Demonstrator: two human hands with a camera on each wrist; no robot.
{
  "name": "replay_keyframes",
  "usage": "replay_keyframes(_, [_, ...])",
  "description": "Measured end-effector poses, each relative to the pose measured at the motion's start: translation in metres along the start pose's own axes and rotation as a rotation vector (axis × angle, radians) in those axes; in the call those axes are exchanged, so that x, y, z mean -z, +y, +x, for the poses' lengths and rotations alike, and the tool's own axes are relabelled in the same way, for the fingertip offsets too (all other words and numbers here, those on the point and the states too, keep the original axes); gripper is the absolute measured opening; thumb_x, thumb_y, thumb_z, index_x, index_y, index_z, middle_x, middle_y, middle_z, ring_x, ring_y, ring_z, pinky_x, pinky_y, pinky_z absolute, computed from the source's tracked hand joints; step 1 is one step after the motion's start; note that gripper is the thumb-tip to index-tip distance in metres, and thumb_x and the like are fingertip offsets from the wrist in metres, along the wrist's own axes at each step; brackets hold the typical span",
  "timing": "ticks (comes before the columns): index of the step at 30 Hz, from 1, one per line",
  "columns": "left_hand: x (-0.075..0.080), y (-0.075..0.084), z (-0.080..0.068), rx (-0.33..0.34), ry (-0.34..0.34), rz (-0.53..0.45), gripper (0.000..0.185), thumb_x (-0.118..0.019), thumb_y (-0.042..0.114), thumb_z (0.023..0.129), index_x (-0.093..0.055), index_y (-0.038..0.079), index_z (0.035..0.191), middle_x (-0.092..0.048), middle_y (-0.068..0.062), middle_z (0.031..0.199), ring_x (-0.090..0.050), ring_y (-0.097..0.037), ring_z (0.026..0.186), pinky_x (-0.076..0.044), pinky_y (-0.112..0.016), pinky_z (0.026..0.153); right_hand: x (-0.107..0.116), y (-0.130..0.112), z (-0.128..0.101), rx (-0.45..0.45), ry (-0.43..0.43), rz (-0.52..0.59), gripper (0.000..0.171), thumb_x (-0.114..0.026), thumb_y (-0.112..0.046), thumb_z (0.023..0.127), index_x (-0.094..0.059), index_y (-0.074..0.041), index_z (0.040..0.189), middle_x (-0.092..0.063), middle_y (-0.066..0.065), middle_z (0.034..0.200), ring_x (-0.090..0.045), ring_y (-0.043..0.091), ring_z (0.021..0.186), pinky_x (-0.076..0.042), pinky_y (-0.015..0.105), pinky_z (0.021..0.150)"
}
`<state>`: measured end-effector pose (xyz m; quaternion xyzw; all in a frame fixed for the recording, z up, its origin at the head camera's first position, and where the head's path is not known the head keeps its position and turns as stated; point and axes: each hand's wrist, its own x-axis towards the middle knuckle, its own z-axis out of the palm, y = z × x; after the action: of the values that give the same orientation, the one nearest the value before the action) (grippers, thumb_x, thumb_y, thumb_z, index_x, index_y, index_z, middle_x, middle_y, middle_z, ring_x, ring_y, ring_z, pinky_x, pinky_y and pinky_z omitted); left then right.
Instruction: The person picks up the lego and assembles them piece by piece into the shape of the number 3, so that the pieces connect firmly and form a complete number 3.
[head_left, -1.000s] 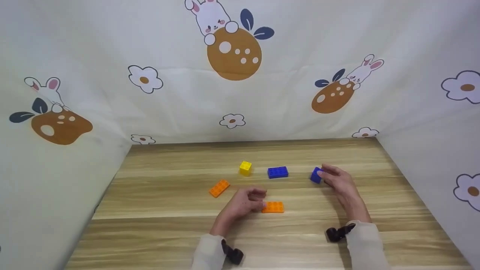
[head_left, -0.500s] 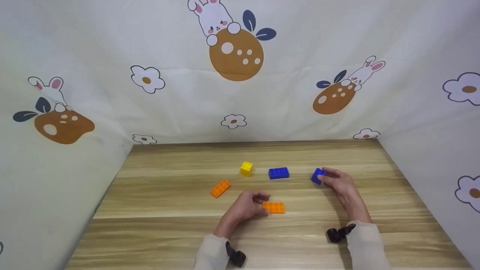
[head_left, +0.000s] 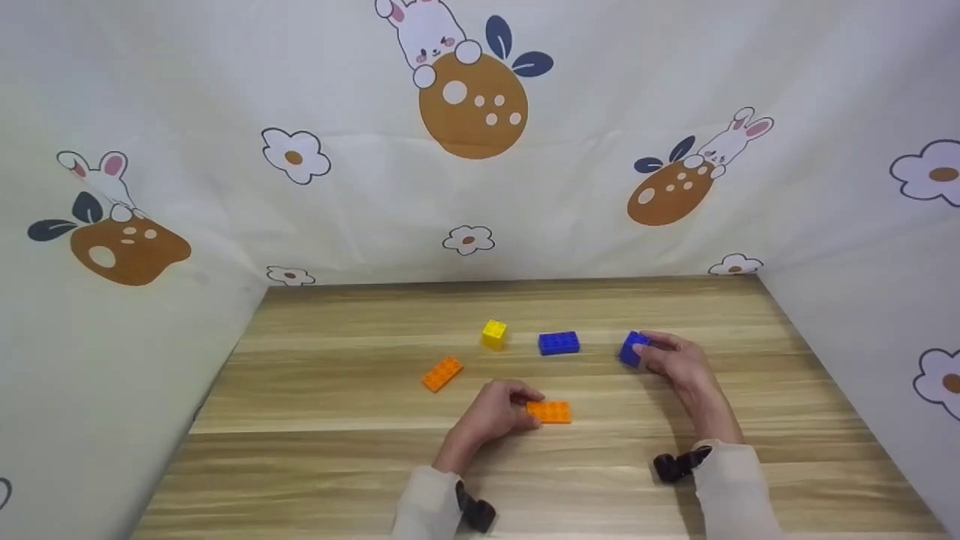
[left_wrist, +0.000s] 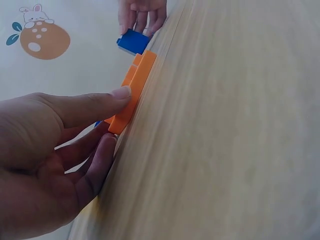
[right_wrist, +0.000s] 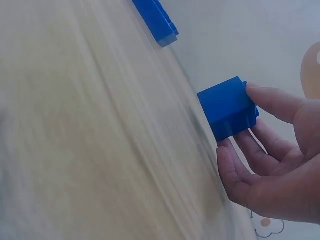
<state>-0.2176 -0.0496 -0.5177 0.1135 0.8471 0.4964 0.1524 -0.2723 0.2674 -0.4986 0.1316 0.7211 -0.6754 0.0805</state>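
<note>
In the head view my left hand (head_left: 491,411) pinches the left end of a flat orange building brick (head_left: 551,412), thumb on the near side and fingers on the far side. The left wrist view has the thumb pressed on the edge of this orange brick (left_wrist: 137,90), close over the tabletop. Farther right, my right hand (head_left: 684,373) grips a small blue brick (head_left: 631,349) between thumb and fingers. That blue brick (right_wrist: 227,107) appears tilted in the right wrist view; whether it touches the table is unclear.
A longer blue brick (head_left: 559,343) lies between the hands, farther back. Left of it stand a yellow brick (head_left: 494,335) and a second flat orange brick (head_left: 442,374). The wooden table (head_left: 337,465) is bounded by a printed cloth (head_left: 360,202).
My left thumb has moved from the orange brick's end to its near side, and the fingers have come round its far side. The right hand has barely moved, still holding the small blue brick.
</note>
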Motion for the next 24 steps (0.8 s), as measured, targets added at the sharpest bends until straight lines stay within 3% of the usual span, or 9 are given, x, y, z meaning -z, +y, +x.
replay_keyframes(4, [0.000, -0.001, 0.002, -0.018, 0.004, 0.011, 0.028, -0.081, 0.007, 0.081, -0.078, 0.014, 0.107, -0.073, 0.000, 0.106, -0.060, -0.012, 0.092, -0.054, -0.034, 0.088, -0.005, -0.009, -0.007, 0.046, -0.013, -0.039, 0.064, -0.077, -0.020, 0.089, -0.050, 0.003, 0.142, -0.069, 0.001, 0.111, -0.070, 0.010, 0.087, -0.058, 0.028, 0.083])
replay_keyframes(9, [0.000, -0.003, 0.003, -0.011, 0.006, 0.014, 0.027, -0.081, 0.007, 0.081, -0.078, 0.015, 0.107, -0.072, -0.001, 0.107, -0.059, -0.013, 0.092, -0.053, -0.034, 0.087, -0.014, -0.021, -0.017, 0.090, -0.031, -0.153, 0.062, -0.072, -0.026, 0.093, -0.049, 0.002, 0.144, -0.061, 0.021, 0.136, -0.070, 0.014, 0.094, -0.057, 0.034, 0.090])
replay_keyframes(12, [0.000, -0.004, 0.003, -0.009, 0.007, 0.019, 0.027, -0.081, 0.007, 0.081, -0.078, 0.015, 0.107, -0.071, 0.000, 0.107, -0.058, -0.013, 0.091, -0.053, -0.032, 0.085, -0.020, -0.027, -0.022, 0.116, -0.040, -0.202, 0.062, -0.072, -0.029, 0.093, -0.050, 0.000, 0.143, -0.056, 0.024, 0.143, -0.067, 0.011, 0.101, -0.055, 0.034, 0.095])
replay_keyframes(16, [0.000, -0.005, 0.003, -0.028, 0.000, 0.032, 0.027, -0.082, 0.008, 0.081, -0.078, 0.014, 0.107, -0.073, -0.001, 0.106, -0.058, -0.012, 0.089, -0.052, -0.029, 0.083, -0.027, -0.033, -0.029, 0.162, -0.061, -0.211, 0.058, -0.073, -0.029, 0.092, -0.054, -0.001, 0.141, -0.058, 0.023, 0.140, -0.065, 0.009, 0.103, -0.054, 0.033, 0.099])
replay_keyframes(19, [0.001, -0.004, 0.003, -0.037, -0.007, 0.033, 0.027, -0.082, 0.010, 0.081, -0.078, 0.013, 0.108, -0.074, -0.001, 0.105, -0.058, -0.011, 0.088, -0.052, -0.027, 0.082, -0.031, -0.038, -0.035, 0.197, -0.080, -0.200, 0.057, -0.074, -0.027, 0.091, -0.056, -0.001, 0.139, -0.061, 0.022, 0.136, -0.066, 0.009, 0.102, -0.055, 0.028, 0.094])
replay_keyframes(24, [0.002, -0.004, 0.003, -0.028, -0.011, 0.024, 0.026, -0.081, 0.009, 0.082, -0.078, 0.013, 0.107, -0.073, -0.001, 0.106, -0.059, -0.012, 0.089, -0.053, -0.031, 0.084, -0.036, -0.044, -0.043, 0.246, -0.121, -0.211, 0.056, -0.076, -0.028, 0.090, -0.058, -0.004, 0.137, -0.063, 0.021, 0.134, -0.067, 0.016, 0.109, -0.055, 0.027, 0.094])
